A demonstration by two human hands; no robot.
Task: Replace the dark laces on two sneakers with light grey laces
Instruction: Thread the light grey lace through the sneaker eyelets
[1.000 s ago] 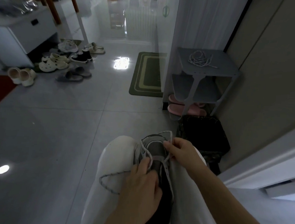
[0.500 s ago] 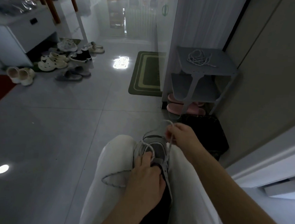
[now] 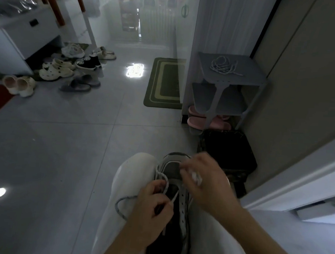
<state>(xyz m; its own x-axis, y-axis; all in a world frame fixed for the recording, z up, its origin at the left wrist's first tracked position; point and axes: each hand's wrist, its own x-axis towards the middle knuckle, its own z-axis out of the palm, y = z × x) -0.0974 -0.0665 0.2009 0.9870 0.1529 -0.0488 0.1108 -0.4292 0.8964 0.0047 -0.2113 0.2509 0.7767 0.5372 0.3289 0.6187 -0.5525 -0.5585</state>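
I see the sneaker [image 3: 171, 223] lying lengthwise between my white trouser legs [image 3: 129, 182], toe pointing away from me, directly under both hands. My left hand [image 3: 151, 212] sits on the near left side of the shoe with its fingers curled, pinching the light grey lace [image 3: 117, 205] beside the eyelets. From that hand the lace crosses the tongue up toward the toe, and a slack loop of it hangs out to the left over my thigh. My right hand [image 3: 204, 182] is over the toe end, just right of the left hand and not touching it. It is blurred, with a pale streak across it, so I cannot tell whether it is gripping the lace. Beyond the right hand a dark bag [image 3: 229, 148] sits on the floor. Farther past it stands a grey rack [image 3: 247, 80] with a coil of laces [image 3: 223, 67] on its top shelf and pink slippers [image 3: 195, 122] underneath.
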